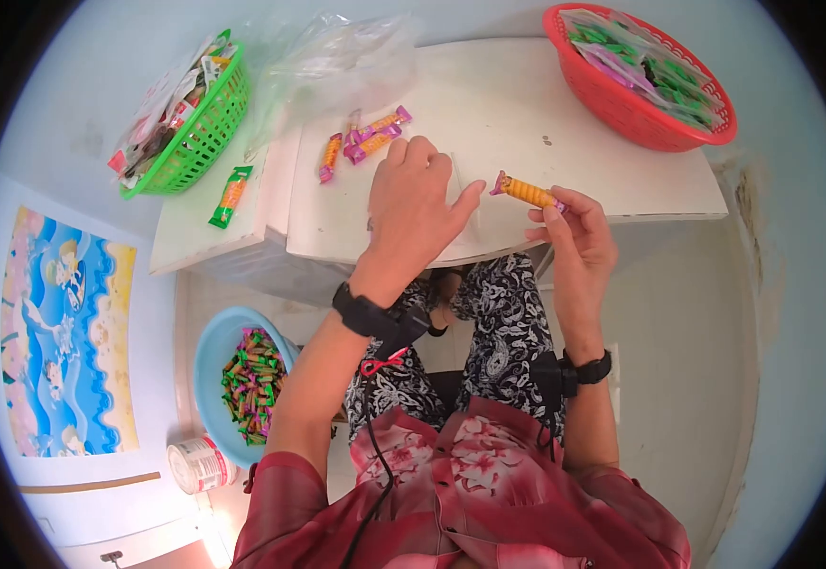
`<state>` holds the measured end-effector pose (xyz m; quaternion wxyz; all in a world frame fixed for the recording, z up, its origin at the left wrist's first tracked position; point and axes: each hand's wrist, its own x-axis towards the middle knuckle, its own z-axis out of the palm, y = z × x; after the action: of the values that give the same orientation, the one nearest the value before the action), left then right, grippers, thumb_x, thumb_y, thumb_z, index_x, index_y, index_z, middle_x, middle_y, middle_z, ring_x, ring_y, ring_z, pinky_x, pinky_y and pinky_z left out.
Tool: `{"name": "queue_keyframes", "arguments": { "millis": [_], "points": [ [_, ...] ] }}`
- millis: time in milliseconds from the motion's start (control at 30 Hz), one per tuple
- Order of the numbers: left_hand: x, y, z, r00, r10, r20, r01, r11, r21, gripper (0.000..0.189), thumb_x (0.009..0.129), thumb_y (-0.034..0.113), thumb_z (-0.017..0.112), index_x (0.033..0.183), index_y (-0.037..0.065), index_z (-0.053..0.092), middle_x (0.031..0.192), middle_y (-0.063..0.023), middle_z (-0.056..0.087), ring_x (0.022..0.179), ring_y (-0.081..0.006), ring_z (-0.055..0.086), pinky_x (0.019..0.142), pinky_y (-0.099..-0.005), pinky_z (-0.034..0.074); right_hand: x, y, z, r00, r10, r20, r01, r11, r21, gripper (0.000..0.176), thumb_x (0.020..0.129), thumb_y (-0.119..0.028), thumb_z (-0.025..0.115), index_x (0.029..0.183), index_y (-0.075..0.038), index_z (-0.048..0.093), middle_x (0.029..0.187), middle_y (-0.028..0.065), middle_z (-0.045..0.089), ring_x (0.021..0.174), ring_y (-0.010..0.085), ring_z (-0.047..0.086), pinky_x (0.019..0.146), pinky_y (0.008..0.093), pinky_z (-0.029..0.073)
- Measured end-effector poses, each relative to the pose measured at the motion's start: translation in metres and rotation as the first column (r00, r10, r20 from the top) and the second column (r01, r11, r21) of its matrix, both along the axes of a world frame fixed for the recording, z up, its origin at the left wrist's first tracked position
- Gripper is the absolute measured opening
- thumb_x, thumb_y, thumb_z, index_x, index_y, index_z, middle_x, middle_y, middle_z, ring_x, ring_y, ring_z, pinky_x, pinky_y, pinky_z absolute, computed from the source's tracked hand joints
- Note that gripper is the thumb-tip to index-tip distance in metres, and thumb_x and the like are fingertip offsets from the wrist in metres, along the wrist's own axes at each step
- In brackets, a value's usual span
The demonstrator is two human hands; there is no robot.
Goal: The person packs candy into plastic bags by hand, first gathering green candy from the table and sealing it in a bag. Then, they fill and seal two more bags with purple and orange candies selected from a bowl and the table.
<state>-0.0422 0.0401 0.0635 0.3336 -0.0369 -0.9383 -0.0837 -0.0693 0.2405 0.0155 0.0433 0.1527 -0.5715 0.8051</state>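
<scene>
Over the front right part of the white table, my right hand (579,232) pinches one end of a yellow and purple wrapped candy (527,192), which points to the left. My left hand (420,204) hovers at the table's front middle, thumb spread away from the bent fingers, with nothing visible in it. Just beyond its fingertips lie a few purple and yellow candies (373,144) close together. One more purple and orange candy (330,157) lies a little to their left.
A green basket (190,142) of packets and a green-orange candy (231,197) are at left. Clear plastic bags (346,62) lie at the back. A red basket (621,119) stands back right. Below left are a blue basin (209,379) of candies and a tub (196,465).
</scene>
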Motion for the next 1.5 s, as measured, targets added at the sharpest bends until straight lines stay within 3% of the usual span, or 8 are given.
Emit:
{"name": "queue_keyframes", "arguments": {
  "millis": [267, 667, 800, 900, 1100, 1200, 1367, 1500],
  "points": [
    [-0.015, -0.003, -0.027, 0.986, 0.091, 0.139, -0.079, 0.993, -0.091, 0.021, 0.083, 0.02, 0.08, 0.08, 0.002, 0.07, 0.093, -0.01, 0.061, 0.097, -0.0318, 0.059, 0.082, -0.0429, 0.049, -0.002, 0.012, -0.013, 1.0, -0.006, 0.03, 0.006, 1.0, 0.001, 0.025, 0.104, 0.0, 0.062, 0.128, 0.005, 0.061, 0.106, 0.009, 0.066, 0.097, 0.0155, 0.071, 0.081, 0.0301, 0.063],
    [0.009, -0.014, -0.014, 0.994, -0.052, 0.099, 0.001, 0.89, 0.456, 0.009, 0.093, 0.01, 0.069, 0.092, 0.001, 0.069, 0.093, -0.009, 0.065, 0.088, -0.0266, 0.062, 0.072, -0.038, 0.05, -0.013, -0.01, 0.004, 0.996, 0.088, 0.005, -0.087, 0.99, -0.108, 0.03, 0.105, -0.002, 0.062, 0.133, 0.008, 0.057, 0.111, 0.0137, 0.07, 0.101, 0.0192, 0.074, 0.088, 0.0326, 0.063],
    [0.011, -0.02, -0.019, 0.988, -0.112, 0.106, 0.034, 0.831, 0.555, 0.014, 0.1, 0.011, 0.068, 0.097, -0.002, 0.068, 0.089, -0.0018, 0.058, 0.077, -0.0105, 0.052, 0.069, -0.0276, 0.044, -0.015, -0.03, 0.014, 0.989, 0.148, -0.021, -0.15, 0.977, -0.15, 0.03, 0.105, -0.002, 0.063, 0.132, 0.008, 0.057, 0.109, 0.0139, 0.071, 0.099, 0.0191, 0.074, 0.087, 0.0326, 0.064],
    [0.012, -0.021, -0.021, 0.986, -0.109, 0.128, 0.013, 0.807, 0.59, 0.015, 0.102, 0.012, 0.067, 0.098, -0.002, 0.068, 0.089, -0.0014, 0.058, 0.077, -0.0093, 0.052, 0.069, -0.0268, 0.044, -0.025, -0.045, 0.004, 0.984, 0.177, -0.031, -0.179, 0.98, -0.09, 0.025, 0.102, 0.001, 0.064, 0.126, 0.007, 0.062, 0.103, 0.0135, 0.072, 0.095, 0.0183, 0.075, 0.086, 0.0311, 0.063],
    [0.016, -0.029, -0.021, 0.997, -0.051, 0.05, 0.009, 0.782, 0.623, 0.014, 0.103, 0.012, 0.066, 0.098, -0.001, 0.068, 0.094, -0.0027, 0.064, 0.079, -0.0088, 0.056, 0.071, -0.0259, 0.046, -0.028, -0.035, -0.015, 0.982, 0.017, -0.187, 0.043, 0.949, 0.312, 0.024, 0.092, 0.004, 0.068, 0.116, 0.003, 0.068, 0.097, 0.0147, 0.07, 0.08, 0.022, 0.073, 0.073, 0.0341, 0.059],
    [0.016, -0.028, -0.022, 0.997, -0.051, 0.059, 0.002, 0.773, 0.635, 0.014, 0.103, 0.012, 0.066, 0.099, -0.001, 0.068, 0.096, -0.003, 0.066, 0.078, -0.009, 0.058, 0.07, -0.0266, 0.047, -0.031, -0.025, -0.014, 0.895, -0.05, -0.442, 0.275, 0.844, 0.461, 0.024, 0.089, 0.005, 0.069, 0.113, 0.002, 0.069, 0.095, 0.0161, 0.068, 0.074, 0.028, 0.07, 0.068, 0.0382, 0.056],
    [0.014, -0.019, -0.028, 0.999, -0.049, -0.006, 0.043, 0.81, 0.585, 0.009, 0.102, 0.009, 0.067, 0.101, 0.0, 0.068, 0.097, -0.0038, 0.065, 0.077, -0.0104, 0.059, 0.067, -0.0263, 0.049, -0.026, -0.02, 0.013, 0.881, -0.06, -0.469, 0.314, 0.816, 0.486, 0.019, 0.089, 0.004, 0.068, 0.108, 0.001, 0.069, 0.093, 0.016, 0.065, 0.072, 0.0319, 0.066, 0.068, 0.0405, 0.054],
    [0.014, -0.006, -0.022, 0.994, -0.009, -0.109, 0.056, 0.899, 0.434, 0.005, 0.097, 0.005, 0.068, 0.1, 0.003, 0.065, 0.096, -0.0097, 0.064, 0.076, -0.0265, 0.064, 0.068, -0.0381, 0.052, -0.021, -0.03, 0.03, 0.892, -0.002, -0.453, 0.235, 0.856, 0.46, 0.013, 0.09, 0.002, 0.068, 0.102, -0.001, 0.069, 0.093, 0.0147, 0.065, 0.07, 0.0334, 0.065, 0.066, 0.0422, 0.054]
  ]
}}
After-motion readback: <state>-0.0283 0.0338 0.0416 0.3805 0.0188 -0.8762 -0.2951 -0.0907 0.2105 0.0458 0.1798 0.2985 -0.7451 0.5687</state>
